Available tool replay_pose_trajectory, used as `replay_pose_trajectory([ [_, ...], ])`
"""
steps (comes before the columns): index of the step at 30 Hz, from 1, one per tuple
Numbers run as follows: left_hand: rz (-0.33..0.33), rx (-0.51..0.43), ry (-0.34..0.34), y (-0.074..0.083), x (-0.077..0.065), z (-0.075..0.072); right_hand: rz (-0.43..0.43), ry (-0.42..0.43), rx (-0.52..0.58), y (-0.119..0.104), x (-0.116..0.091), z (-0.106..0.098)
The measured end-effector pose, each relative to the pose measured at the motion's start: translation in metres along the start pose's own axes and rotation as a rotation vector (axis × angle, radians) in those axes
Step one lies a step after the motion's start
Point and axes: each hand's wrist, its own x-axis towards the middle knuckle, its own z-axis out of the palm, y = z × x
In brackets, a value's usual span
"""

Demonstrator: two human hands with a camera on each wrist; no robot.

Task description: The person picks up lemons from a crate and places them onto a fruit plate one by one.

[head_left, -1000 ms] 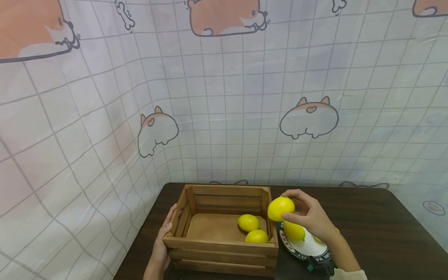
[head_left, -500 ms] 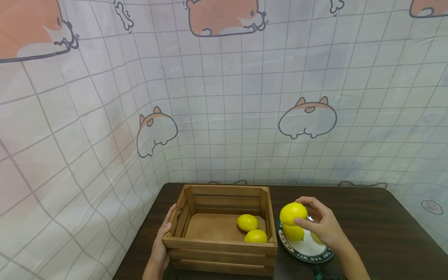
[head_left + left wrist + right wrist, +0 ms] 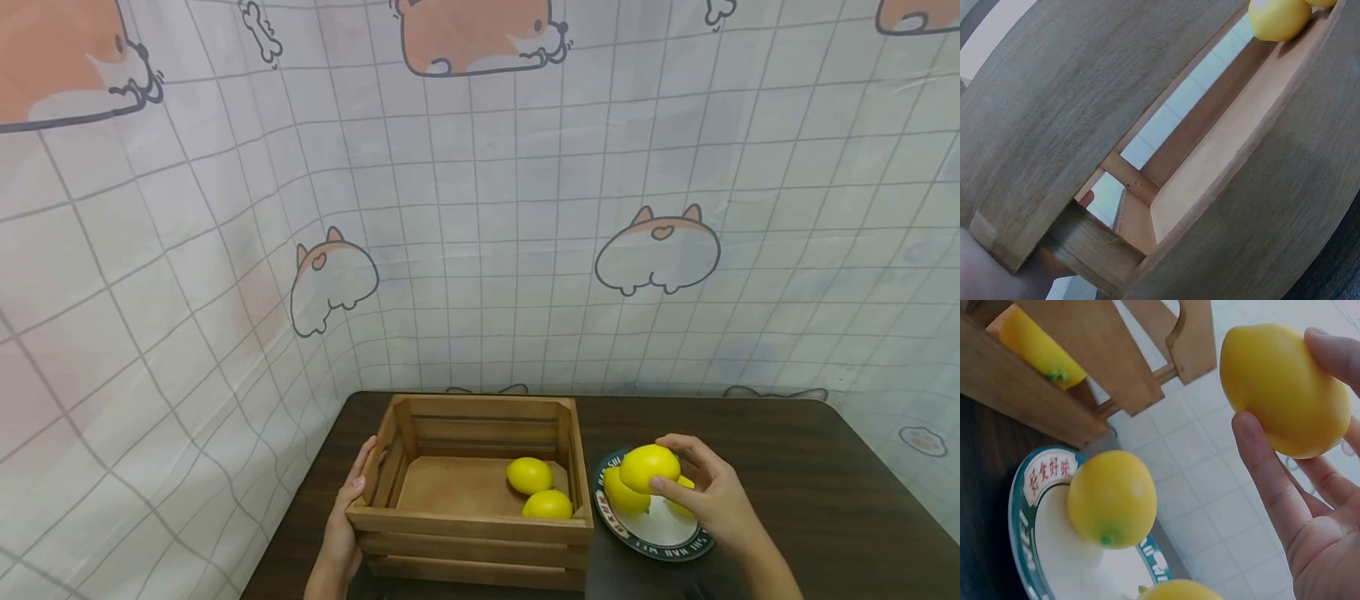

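Observation:
Between the thumb and fingers of my right hand [image 3: 720,498] is a yellow lemon [image 3: 649,468], held over a white plate [image 3: 660,530] with a dark green lettered rim. Two more lemons lie on that plate, one at the left [image 3: 624,494] and one partly hidden behind the hand [image 3: 683,498]. My left hand [image 3: 342,527] grips the left end of a slatted wooden crate [image 3: 468,525]; a fingertip [image 3: 1088,199] shows through its gap in the left wrist view. Inside the crate, at the right, are a rear lemon [image 3: 529,476] and a front lemon [image 3: 547,504].
The crate and plate stand close together on a dark wood table [image 3: 810,475]. The crate's right wall rises between its inside and the plate. Behind the table hangs a white gridded cloth [image 3: 495,250] printed with cartoon dogs.
My right hand has carried the lemon right and slightly down, from beside the crate's right wall to over the plate. My left hand keeps its grip on the crate.

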Motion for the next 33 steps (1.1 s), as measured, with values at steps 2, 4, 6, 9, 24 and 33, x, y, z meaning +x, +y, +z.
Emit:
replay_pose_trajectory([
  [2, 0.001, -0.002, -0.001, 0.000, 0.000, 0.000, 0.018, 0.013, -0.006, 0.003, -0.002, -0.001],
  [4, 0.003, -0.003, -0.003, 0.000, 0.000, 0.000, 0.031, 0.021, -0.008, 0.007, -0.004, -0.002],
  [6, 0.004, -0.005, -0.004, 0.000, -0.001, 0.000, 0.037, 0.028, -0.005, 0.010, -0.006, -0.002],
  [9, 0.006, -0.007, -0.002, 0.000, -0.001, 0.000, 0.047, 0.048, -0.009, 0.013, -0.009, -0.002],
  [24, -0.001, 0.001, 0.004, 0.000, 0.000, -0.001, 0.187, 0.098, -0.093, 0.021, -0.029, -0.019],
  [33, 0.000, 0.002, 0.010, 0.000, 0.000, 0.000, 0.245, 0.130, -0.146, 0.030, -0.040, -0.032],
])
